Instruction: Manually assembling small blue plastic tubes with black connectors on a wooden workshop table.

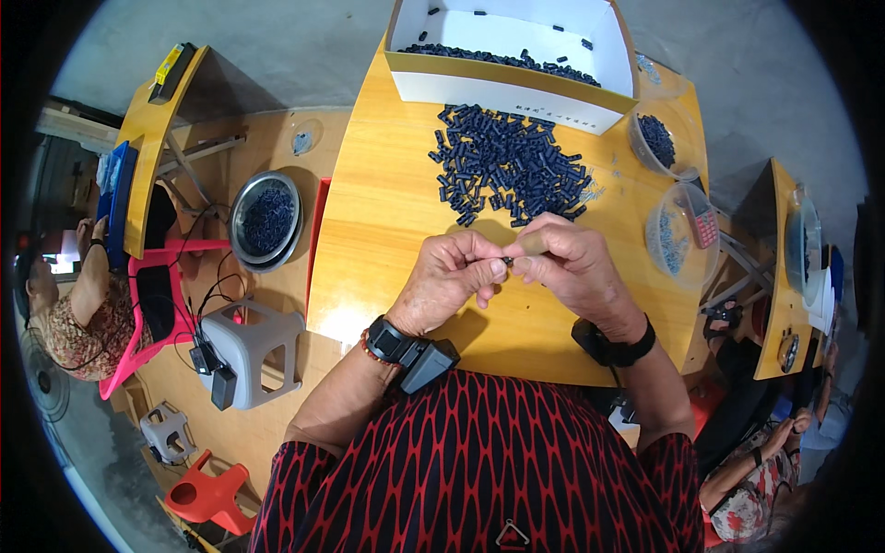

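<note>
Head view: at frame centre the left hand [447,281] and right hand [576,267] meet, fingers pinched shut on one small dark piece [507,262], held just above the yellow worktop [387,230]. A tiny part gripped only by fingertips could slip and, I judge, roll toward the worktop's near edge below the wrists. Above lies the heap of dark pieces [512,166], touching the white box [507,88]; two clear tubs [678,184] crowd the right edge. Bare worktop at left offers room.

Tiny dark part [506,262] mostly hidden between fingertips [491,267]; clear tub's [683,241] contents too small to tell — cardboard box [513,55] cut off at top.
</note>
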{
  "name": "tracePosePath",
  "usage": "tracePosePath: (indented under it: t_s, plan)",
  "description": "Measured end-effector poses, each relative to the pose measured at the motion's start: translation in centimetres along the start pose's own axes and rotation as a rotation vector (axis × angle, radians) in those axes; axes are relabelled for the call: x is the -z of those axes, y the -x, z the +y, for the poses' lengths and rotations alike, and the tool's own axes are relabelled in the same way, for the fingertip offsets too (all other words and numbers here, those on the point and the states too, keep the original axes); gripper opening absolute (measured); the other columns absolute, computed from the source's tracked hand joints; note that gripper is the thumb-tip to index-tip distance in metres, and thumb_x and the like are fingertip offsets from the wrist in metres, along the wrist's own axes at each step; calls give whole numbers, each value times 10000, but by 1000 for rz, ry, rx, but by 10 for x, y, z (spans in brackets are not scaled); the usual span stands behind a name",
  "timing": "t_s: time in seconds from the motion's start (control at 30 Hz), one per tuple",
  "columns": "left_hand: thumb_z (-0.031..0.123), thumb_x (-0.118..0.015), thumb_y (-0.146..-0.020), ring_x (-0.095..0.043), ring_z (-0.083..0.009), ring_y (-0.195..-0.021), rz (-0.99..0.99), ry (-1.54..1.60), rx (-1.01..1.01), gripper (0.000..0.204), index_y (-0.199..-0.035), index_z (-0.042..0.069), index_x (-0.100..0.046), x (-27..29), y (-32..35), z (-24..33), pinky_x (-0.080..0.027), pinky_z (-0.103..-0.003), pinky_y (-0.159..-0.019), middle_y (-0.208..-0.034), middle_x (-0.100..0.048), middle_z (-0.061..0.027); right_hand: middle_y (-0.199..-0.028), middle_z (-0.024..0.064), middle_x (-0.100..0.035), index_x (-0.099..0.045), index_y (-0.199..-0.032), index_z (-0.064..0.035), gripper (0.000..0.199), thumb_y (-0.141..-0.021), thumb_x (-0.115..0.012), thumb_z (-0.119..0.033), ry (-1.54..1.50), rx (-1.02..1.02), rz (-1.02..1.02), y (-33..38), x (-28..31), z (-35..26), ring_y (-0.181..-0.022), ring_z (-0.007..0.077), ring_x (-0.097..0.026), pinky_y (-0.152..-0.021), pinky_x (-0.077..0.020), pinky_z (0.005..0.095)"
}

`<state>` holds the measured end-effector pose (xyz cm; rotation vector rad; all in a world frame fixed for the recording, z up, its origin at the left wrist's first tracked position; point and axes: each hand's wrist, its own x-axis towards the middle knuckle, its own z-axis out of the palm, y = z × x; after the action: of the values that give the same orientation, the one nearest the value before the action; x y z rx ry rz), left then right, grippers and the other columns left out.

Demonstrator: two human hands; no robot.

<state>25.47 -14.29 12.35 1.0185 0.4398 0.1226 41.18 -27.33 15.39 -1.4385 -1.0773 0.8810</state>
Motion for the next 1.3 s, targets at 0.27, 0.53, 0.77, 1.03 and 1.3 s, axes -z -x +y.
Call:
tracePosePath:
  t_s: [0.27,0.53,0.77,1.03,1.3]
  plan:
    - [71,-657,-923,-606,-97,-621,34,33,-25,108,-965,-26,-637,0,0,-3,-516,-233,-542,-834,-684,-104,-884,76,-634,-652,-889,14,61,-841,-678,42,-7,-25,90,5,-5,1,-778,123,-633,-649,-516,259]
    - [51,-653,-923,-599,-88,-615,69,-78,-18,85,-951,-25,-630,-4,1,-4,-512,-229,-536,-805,-669,-81,-820,107,-614,-616,-813,19,74,-772,-664,58,345,167,-6,3,-7,-7,-747,234,-627,-652,-499,306]
    - [36,-633,-932,-582,-85,-604,124,-105,-73,57,-939,-16,-610,-11,5,-5,-493,-219,-543,-778,-641,-51,-772,114,-582,-653,-848,35,43,-807,-642,33,293,99,-6,-8,-1,-11,-729,239,-608,-662,-487,314]
    - [47,-654,-908,-547,-76,-581,511,-137,-302,58,-938,13,-618,20,27,3,-463,-222,-531,-772,-619,-19,-825,182,-570,-649,-950,48,150,-806,-612,61,485,146,54,-33,-25,-9,-744,348,-601,-659,-486,391]
    - [50,-646,-914,-552,-79,-589,517,-66,-287,50,-931,17,-612,24,28,4,-467,-228,-535,-783,-614,-15,-798,174,-520,-586,-819,32,49,-793,-582,73,624,236,-31,-46,-32,8,-721,351,-568,-631,-470,419]
